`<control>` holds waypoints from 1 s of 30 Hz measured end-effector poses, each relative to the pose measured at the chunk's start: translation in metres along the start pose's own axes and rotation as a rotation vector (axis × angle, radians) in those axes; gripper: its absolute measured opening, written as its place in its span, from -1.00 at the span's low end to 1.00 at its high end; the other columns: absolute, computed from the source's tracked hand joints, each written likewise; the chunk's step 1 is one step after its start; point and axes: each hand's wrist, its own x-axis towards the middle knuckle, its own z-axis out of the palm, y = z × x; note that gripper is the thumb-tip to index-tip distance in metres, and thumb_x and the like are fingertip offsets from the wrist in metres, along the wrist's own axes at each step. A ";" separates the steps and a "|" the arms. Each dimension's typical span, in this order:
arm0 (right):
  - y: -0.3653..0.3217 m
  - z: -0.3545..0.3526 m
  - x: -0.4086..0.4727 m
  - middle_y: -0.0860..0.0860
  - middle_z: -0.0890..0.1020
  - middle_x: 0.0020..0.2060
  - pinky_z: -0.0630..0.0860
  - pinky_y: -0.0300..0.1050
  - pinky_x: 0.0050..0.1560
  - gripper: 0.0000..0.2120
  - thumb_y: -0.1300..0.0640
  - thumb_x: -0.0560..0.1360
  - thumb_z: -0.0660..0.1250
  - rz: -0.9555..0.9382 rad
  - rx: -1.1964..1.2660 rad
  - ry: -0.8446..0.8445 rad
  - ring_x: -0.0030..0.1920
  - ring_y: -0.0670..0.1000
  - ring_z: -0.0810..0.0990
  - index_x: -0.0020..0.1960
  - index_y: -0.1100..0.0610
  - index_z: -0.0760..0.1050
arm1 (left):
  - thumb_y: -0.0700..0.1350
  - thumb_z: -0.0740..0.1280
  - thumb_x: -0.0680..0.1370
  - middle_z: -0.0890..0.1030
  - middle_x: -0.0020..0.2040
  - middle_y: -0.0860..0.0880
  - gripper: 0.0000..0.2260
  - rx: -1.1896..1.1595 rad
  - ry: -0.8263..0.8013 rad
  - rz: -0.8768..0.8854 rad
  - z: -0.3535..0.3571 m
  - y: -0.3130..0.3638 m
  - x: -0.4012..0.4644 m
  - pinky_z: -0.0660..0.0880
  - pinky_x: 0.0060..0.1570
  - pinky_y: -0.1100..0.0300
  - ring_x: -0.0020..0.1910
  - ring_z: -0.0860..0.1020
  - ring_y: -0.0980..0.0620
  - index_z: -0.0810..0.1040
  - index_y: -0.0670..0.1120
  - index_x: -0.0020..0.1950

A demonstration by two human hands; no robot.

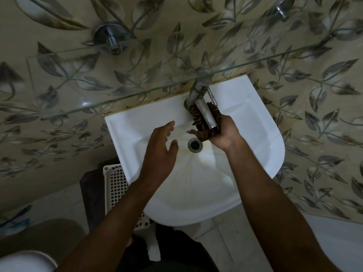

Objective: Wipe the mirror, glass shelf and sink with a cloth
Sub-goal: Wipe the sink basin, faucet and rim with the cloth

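At the far left of the frame the leaf-patterned wall tiles (59, 118) fill the view, and a chrome wall fitting (110, 39) sits at upper left, seen through the glass shelf (137, 92), whose front edge runs as a slanted line from the left edge up toward the upper right. Below it, at lower left, a white lattice basket (115, 185) stands on the floor, partly tucked under the rim of the white sink (261, 154).

The left hand (162, 146) hovers over the left half of the basin with its fingers spread and loose, gripping nothing; whether it touches the porcelain cannot be told. Just right of it, at the bottom of the bowl, lies the metal drain (194, 144).

Right of centre, the chrome tap (203, 104) reaches out from the back of the sink. A dark brown, nubby cloth (202, 122) is wrapped around the spout from below, and the right hand (224, 134) is closed around the cloth, pressing it against the spout near its tip.

At upper right another chrome fitting (282, 8) shows on the wall.
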 end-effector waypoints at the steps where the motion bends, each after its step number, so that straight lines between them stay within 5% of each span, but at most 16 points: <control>1: 0.000 -0.003 -0.003 0.13 0.65 0.01 0.44 0.04 -0.20 -0.65 0.02 0.67 0.14 -0.032 -0.061 0.003 -0.10 0.09 0.58 0.05 0.09 0.69 | -0.26 0.31 0.60 0.49 0.29 0.02 -0.54 -0.005 0.003 -0.002 -0.001 -0.001 0.000 0.41 0.25 0.34 0.24 0.48 0.10 0.38 -0.02 0.48; 3: 0.001 -0.013 -0.013 0.12 0.60 0.08 0.16 -0.08 -0.32 -0.69 0.08 0.66 0.14 -0.029 -0.184 -0.026 -0.14 0.05 0.56 0.09 0.07 0.66 | -0.25 0.31 0.60 0.48 0.29 0.03 -0.55 -0.014 0.005 -0.015 -0.002 -0.002 0.001 0.41 0.24 0.35 0.25 0.48 0.11 0.38 -0.01 0.48; 4: 0.000 -0.018 -0.019 0.11 0.61 0.14 0.18 -0.11 -0.35 -0.68 0.07 0.66 0.15 -0.002 -0.270 -0.013 -0.07 0.05 0.60 0.08 0.07 0.68 | -0.25 0.30 0.61 0.48 0.29 0.05 -0.55 -0.016 0.004 -0.023 -0.002 -0.003 0.001 0.39 0.23 0.39 0.26 0.48 0.12 0.38 0.00 0.49; 6: -0.008 -0.027 -0.025 0.18 0.65 0.17 0.58 0.06 -0.21 -0.70 0.06 0.62 0.23 -0.061 -0.499 0.098 0.11 0.23 0.65 0.07 0.16 0.70 | -0.24 0.30 0.61 0.48 0.29 0.06 -0.54 -0.013 0.000 -0.030 -0.002 -0.003 0.001 0.38 0.22 0.44 0.26 0.47 0.13 0.38 0.01 0.49; 7: -0.014 -0.028 -0.023 0.22 0.67 0.10 0.58 0.18 -0.09 -0.72 0.09 0.59 0.28 -0.167 -0.605 0.189 0.13 0.33 0.64 0.07 0.23 0.69 | -0.24 0.31 0.61 0.48 0.29 0.06 -0.54 -0.012 0.000 -0.031 -0.002 -0.004 0.002 0.38 0.22 0.44 0.26 0.47 0.13 0.38 0.01 0.49; 8: -0.020 -0.024 -0.019 0.22 0.69 0.00 0.57 0.11 -0.09 -0.74 0.12 0.57 0.30 -0.299 -0.653 0.256 0.06 0.34 0.66 0.06 0.27 0.68 | -0.24 0.31 0.61 0.48 0.30 0.06 -0.54 -0.013 0.001 -0.032 -0.001 -0.003 0.002 0.39 0.23 0.42 0.26 0.47 0.13 0.38 0.01 0.49; 11: -0.034 0.003 0.005 0.16 0.67 -0.12 0.54 -0.06 -0.12 -0.82 0.24 0.59 0.28 -0.499 -0.746 0.266 -0.11 0.11 0.62 -0.02 0.23 0.66 | -0.25 0.31 0.60 0.48 0.31 0.05 -0.54 -0.017 0.000 -0.034 0.000 -0.002 0.003 0.42 0.24 0.33 0.25 0.48 0.13 0.38 0.00 0.48; 17: -0.048 0.004 0.063 0.32 0.58 0.19 0.49 0.20 0.20 -0.71 0.28 0.54 0.36 -0.795 -1.549 0.289 0.18 0.32 0.55 0.23 0.37 0.51 | -0.24 0.30 0.61 0.48 0.32 0.04 -0.54 0.035 -0.008 -0.013 0.001 -0.004 0.001 0.40 0.27 0.34 0.29 0.46 0.15 0.36 0.00 0.50; 21: -0.052 -0.020 0.064 0.20 0.51 0.22 0.46 0.14 0.03 -0.69 0.18 0.53 0.32 -0.939 -1.948 0.538 0.17 0.30 0.45 0.27 0.14 0.57 | -0.23 0.30 0.61 0.48 0.32 0.04 -0.54 0.038 -0.024 -0.023 0.003 -0.007 -0.001 0.42 0.29 0.26 0.29 0.47 0.13 0.36 0.00 0.50; 24: -0.036 -0.034 0.059 0.22 0.50 0.12 0.50 0.17 -0.07 -0.64 0.21 0.53 0.29 -0.981 -1.833 0.842 0.06 0.30 0.46 0.32 0.15 0.50 | -0.24 0.30 0.61 0.48 0.32 0.04 -0.54 0.038 -0.014 -0.014 0.002 -0.009 -0.001 0.43 0.30 0.22 0.29 0.47 0.13 0.36 0.00 0.50; 28: -0.016 -0.030 0.053 0.27 0.52 0.11 0.51 0.17 -0.10 -0.60 0.20 0.53 0.30 -1.131 -1.902 0.489 0.02 0.31 0.49 0.36 0.16 0.46 | -0.24 0.30 0.61 0.48 0.32 0.05 -0.54 0.033 -0.031 -0.042 0.004 -0.011 -0.003 0.42 0.30 0.23 0.28 0.47 0.14 0.36 0.01 0.49; 30: -0.029 -0.028 0.054 0.26 0.53 0.09 0.51 0.16 -0.12 -0.61 0.20 0.53 0.29 -1.170 -1.991 0.508 0.02 0.31 0.50 0.35 0.12 0.44 | -0.23 0.30 0.61 0.48 0.32 0.07 -0.55 0.046 -0.044 -0.036 0.004 -0.012 -0.003 0.41 0.28 0.27 0.28 0.47 0.16 0.38 0.02 0.48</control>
